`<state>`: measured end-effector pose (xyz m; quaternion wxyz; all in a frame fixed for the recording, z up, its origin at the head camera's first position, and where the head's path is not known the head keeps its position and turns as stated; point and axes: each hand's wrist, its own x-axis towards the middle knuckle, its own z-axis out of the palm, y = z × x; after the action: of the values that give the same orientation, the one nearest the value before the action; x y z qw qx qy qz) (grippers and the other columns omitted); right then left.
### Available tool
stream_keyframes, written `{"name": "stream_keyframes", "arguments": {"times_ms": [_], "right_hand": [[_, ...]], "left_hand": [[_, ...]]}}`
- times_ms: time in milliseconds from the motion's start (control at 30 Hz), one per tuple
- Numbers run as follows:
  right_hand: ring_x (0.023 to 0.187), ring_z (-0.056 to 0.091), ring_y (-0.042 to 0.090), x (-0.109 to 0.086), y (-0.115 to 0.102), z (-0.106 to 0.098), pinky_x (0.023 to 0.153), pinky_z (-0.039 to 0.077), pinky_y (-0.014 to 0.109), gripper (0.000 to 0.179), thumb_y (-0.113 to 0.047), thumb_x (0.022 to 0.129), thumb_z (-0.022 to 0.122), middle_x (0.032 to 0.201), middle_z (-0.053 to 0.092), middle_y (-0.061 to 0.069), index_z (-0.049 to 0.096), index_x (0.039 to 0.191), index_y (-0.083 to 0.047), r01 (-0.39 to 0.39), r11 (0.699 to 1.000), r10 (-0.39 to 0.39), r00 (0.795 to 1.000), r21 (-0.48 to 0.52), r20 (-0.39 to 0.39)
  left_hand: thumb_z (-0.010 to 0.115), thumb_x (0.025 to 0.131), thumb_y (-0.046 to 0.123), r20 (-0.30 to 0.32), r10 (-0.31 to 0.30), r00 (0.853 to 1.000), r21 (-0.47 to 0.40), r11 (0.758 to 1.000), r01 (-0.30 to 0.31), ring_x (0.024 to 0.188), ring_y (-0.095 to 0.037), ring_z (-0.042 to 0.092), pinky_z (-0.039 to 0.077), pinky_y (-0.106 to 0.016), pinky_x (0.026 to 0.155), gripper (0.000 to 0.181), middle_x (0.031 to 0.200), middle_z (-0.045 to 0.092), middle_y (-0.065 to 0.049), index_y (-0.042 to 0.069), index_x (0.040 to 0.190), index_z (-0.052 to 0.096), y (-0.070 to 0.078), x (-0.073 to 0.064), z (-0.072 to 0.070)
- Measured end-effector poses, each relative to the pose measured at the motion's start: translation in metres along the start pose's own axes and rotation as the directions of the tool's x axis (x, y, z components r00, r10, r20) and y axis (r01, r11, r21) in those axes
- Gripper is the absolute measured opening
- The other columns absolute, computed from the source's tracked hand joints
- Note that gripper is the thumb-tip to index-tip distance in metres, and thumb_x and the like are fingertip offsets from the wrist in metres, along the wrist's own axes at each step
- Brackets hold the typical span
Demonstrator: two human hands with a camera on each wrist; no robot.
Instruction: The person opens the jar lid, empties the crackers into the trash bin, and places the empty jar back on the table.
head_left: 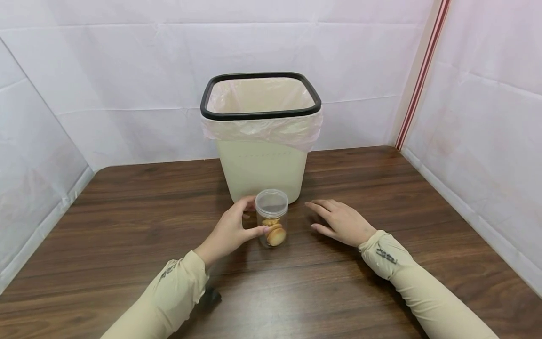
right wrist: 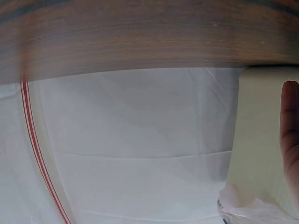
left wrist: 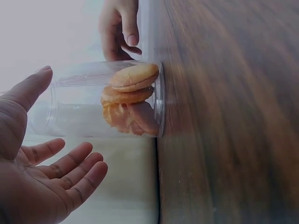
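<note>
A clear plastic jar (head_left: 272, 207) stands upright on the table in front of a waste bin. Several round golden cookies (left wrist: 131, 91) lie at its bottom. My left hand (head_left: 232, 230) is at the jar's left side, with thumb and fingers spread to either side of it. In the left wrist view the fingers (left wrist: 77, 170) look relaxed, not curled round the jar. My right hand (head_left: 340, 221) is held low over the table, right of the jar and apart from it, its fingers loosely extended and holding nothing.
The cream waste bin (head_left: 262, 169) has a black rim (head_left: 260, 115) and a pale pink liner bag (head_left: 296, 132) folded over its edge. White sheeting (head_left: 127, 70) covers the walls behind and at both sides. A small dark object (head_left: 210, 299) lies beside the left sleeve on the wooden table (head_left: 139, 212).
</note>
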<state>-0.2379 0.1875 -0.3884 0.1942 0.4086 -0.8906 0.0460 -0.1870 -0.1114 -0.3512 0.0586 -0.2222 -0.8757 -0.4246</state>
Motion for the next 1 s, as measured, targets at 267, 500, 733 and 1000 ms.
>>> {"name": "stream_keyframes", "arguments": {"times_ms": [267, 500, 733, 1000], "right_hand": [[0.111, 0.062, 0.026, -0.0004, -0.0021, -0.0006, 0.093, 0.05, 0.042, 0.055, -0.038, 0.092, 0.062, 0.124, 0.062, 0.011, 0.051, 0.137, -0.009, -0.006, 1.0, 0.006, 1.0, 0.005, 0.006], [0.11, 0.062, 0.025, 0.0, -0.0015, 0.0, 0.093, 0.05, 0.041, 0.054, -0.038, 0.092, 0.062, 0.124, 0.061, 0.011, 0.051, 0.137, -0.009, 0.0, 1.0, 0.0, 1.0, 0.004, 0.002], [0.11, 0.062, 0.025, 0.0, -0.0004, 0.0002, 0.092, 0.05, 0.041, 0.054, -0.038, 0.092, 0.062, 0.123, 0.062, 0.011, 0.051, 0.137, -0.009, 0.001, 1.0, -0.001, 1.0, 0.004, -0.003], [0.11, 0.062, 0.026, 0.0003, -0.0022, -0.0024, 0.092, 0.05, 0.042, 0.054, -0.037, 0.092, 0.062, 0.123, 0.062, 0.011, 0.052, 0.136, -0.009, -0.004, 1.0, 0.004, 1.0, 0.006, 0.006]], "left_hand": [[0.079, 0.079, 0.027, 0.037, -0.038, 0.999, -0.009, 0.999, 0.038, 0.112, -0.024, 0.058, 0.048, -0.041, 0.096, 0.07, 0.121, 0.061, -0.009, 0.004, 0.135, 0.046, 0.0004, 0.0017, 0.0023], [0.079, 0.079, 0.029, 0.047, -0.071, 0.996, -0.015, 0.997, 0.072, 0.112, -0.026, 0.059, 0.049, -0.042, 0.096, 0.071, 0.124, 0.06, -0.008, 0.007, 0.136, 0.045, 0.0001, 0.0028, 0.0042], [0.078, 0.08, 0.027, 0.078, -0.081, 0.994, -0.055, 0.995, 0.086, 0.113, -0.028, 0.059, 0.049, -0.043, 0.096, 0.072, 0.126, 0.059, -0.01, 0.006, 0.138, 0.042, -0.003, 0.0055, 0.0061], [0.078, 0.08, 0.024, 0.114, -0.053, 0.992, -0.086, 0.994, 0.063, 0.116, -0.028, 0.058, 0.05, -0.042, 0.097, 0.072, 0.13, 0.057, -0.011, 0.007, 0.139, 0.041, -0.0077, 0.0075, 0.0083]]}}
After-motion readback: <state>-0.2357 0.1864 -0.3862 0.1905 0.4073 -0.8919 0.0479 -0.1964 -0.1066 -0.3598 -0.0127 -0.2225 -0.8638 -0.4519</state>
